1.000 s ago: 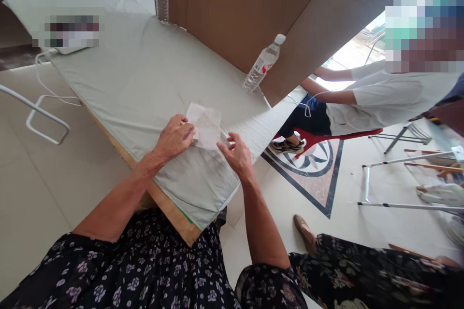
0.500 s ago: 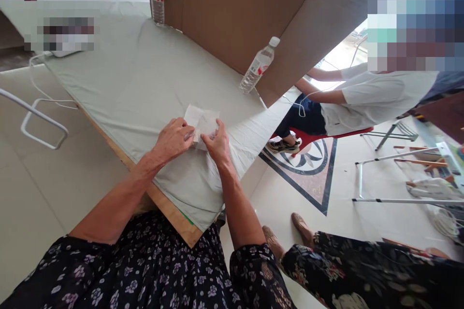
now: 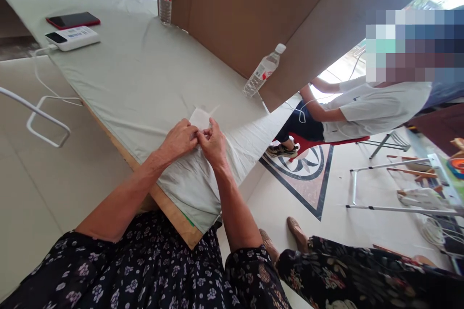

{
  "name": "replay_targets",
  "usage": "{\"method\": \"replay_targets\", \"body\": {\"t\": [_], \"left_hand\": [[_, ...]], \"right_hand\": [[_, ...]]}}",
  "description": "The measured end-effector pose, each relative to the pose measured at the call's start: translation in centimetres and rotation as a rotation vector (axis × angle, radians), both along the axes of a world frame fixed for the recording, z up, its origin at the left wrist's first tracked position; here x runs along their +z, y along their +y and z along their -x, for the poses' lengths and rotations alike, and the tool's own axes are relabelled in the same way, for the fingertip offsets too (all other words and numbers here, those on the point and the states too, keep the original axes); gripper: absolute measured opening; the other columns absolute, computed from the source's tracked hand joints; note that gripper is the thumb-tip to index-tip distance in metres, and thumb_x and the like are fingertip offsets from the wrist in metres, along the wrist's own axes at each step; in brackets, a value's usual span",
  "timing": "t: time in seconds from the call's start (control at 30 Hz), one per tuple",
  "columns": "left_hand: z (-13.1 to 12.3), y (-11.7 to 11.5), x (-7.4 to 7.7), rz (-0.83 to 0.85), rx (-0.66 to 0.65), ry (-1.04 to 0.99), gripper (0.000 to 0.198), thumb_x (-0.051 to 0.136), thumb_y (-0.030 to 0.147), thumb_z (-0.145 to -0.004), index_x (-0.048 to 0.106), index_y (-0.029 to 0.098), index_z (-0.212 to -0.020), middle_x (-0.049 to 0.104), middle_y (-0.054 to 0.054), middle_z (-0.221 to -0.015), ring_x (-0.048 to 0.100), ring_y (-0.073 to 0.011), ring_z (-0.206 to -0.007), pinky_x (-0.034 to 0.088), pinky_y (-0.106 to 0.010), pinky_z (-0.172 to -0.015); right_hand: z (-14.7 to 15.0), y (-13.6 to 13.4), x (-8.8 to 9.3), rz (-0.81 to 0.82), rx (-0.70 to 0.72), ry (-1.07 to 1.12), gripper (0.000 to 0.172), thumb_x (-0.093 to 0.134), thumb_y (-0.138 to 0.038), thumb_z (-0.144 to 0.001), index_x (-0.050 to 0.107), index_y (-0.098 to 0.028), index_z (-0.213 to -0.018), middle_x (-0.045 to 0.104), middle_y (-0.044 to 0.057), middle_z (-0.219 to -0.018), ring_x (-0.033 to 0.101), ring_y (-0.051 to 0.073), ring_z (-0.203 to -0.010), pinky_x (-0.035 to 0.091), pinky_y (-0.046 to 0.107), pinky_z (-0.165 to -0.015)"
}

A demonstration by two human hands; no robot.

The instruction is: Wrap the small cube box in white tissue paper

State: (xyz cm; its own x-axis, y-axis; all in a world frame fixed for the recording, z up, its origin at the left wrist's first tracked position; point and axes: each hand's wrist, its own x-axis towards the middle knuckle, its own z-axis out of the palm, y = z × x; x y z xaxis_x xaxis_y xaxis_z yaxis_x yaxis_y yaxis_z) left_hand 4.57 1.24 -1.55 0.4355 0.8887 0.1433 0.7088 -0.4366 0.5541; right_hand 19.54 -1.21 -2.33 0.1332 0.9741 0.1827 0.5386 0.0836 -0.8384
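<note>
"What has changed around the white sheet?"

"A second ago the right hand was apart from the left hand; now they meet at its near edge; less of the sheet shows."

"Where is it, and are the fingers pinching?"

"On the cloth-covered surface, just beyond the hands; the fingers are bunched; what they pinch is hidden, so I cannot tell; the nearer bottle has stayed put."
</note>
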Motion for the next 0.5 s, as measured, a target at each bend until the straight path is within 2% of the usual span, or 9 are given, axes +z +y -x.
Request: {"method": "replay_targets", "body": {"t": [0.13,0.23,0.3,0.4,0.43,0.5], "left_hand": [[0.3,0.0,-0.9,0.045,0.047,-0.193,0.042,0.059,0.025,-0.082,0.072,0.013,-0.120,0.068,-0.011,-0.109,0.064,-0.0238,-0.097,0.056,-0.039,-0.092],[0.6,-0.2,-1.3,0.148,0.127,-0.372,0.058,0.062,0.021,-0.074,0.065,0.014,-0.132,0.067,-0.009,-0.115,0.062,-0.0162,-0.080,0.057,-0.035,-0.084],[0.6,-0.4,-1.4,0.180,0.186,-0.442,0.057,0.064,0.023,-0.075,0.064,0.015,-0.131,0.066,-0.009,-0.118,0.060,-0.0138,-0.075,0.058,-0.034,-0.081],[0.4,-0.6,-1.3,0.144,0.217,-0.437,0.049,0.069,0.031,-0.079,0.066,0.016,-0.126,0.064,-0.009,-0.117,0.061,-0.0154,-0.079,0.057,-0.037,-0.087],[0.2,-0.7,-1.3,0.135,0.211,-0.424,0.046,0.069,0.031,-0.081,0.067,0.017,-0.125,0.064,-0.009,-0.116,0.061,-0.0161,-0.081,0.057,-0.038,-0.088],[-0.1,-0.7,-1.4,0.125,0.200,-0.410,0.044,0.066,0.028,-0.083,0.066,0.017,-0.125,0.063,-0.009,-0.114,0.062,-0.0173,-0.084,0.057,-0.038,-0.090]], "right_hand": [[-1.1,-0.5,1.0,0.067,0.214,-0.040,0.054,0.055,-0.030,-0.096,0.052,-0.017,-0.149,0.078,0.008,-0.108,0.069,0.017,-0.079,0.055,0.033,-0.081],[-1.7,-0.6,1.8,0.077,0.361,-0.136,0.058,0.050,-0.018,-0.094,0.049,-0.018,-0.151,0.077,0.008,-0.118,0.069,0.016,-0.081,0.056,0.034,-0.086],[-1.8,-0.2,2.2,0.071,0.407,-0.233,0.065,0.053,-0.013,-0.088,0.047,-0.017,-0.153,0.076,0.009,-0.122,0.069,0.017,-0.087,0.056,0.035,-0.090],[-1.7,0.8,2.4,0.053,0.454,-0.312,0.069,0.053,-0.009,-0.083,0.049,-0.013,-0.151,0.075,0.011,-0.121,0.069,0.021,-0.101,0.055,0.038,-0.095],[-1.8,1.1,2.3,0.057,0.477,-0.293,0.068,0.052,-0.008,-0.082,0.050,-0.013,-0.150,0.076,0.011,-0.119,0.070,0.021,-0.100,0.055,0.038,-0.095],[-2.2,1.7,1.8,0.092,0.520,-0.161,0.066,0.051,-0.009,-0.081,0.052,-0.015,-0.147,0.076,0.009,-0.113,0.069,0.018,-0.087,0.058,0.036,-0.087]]}}
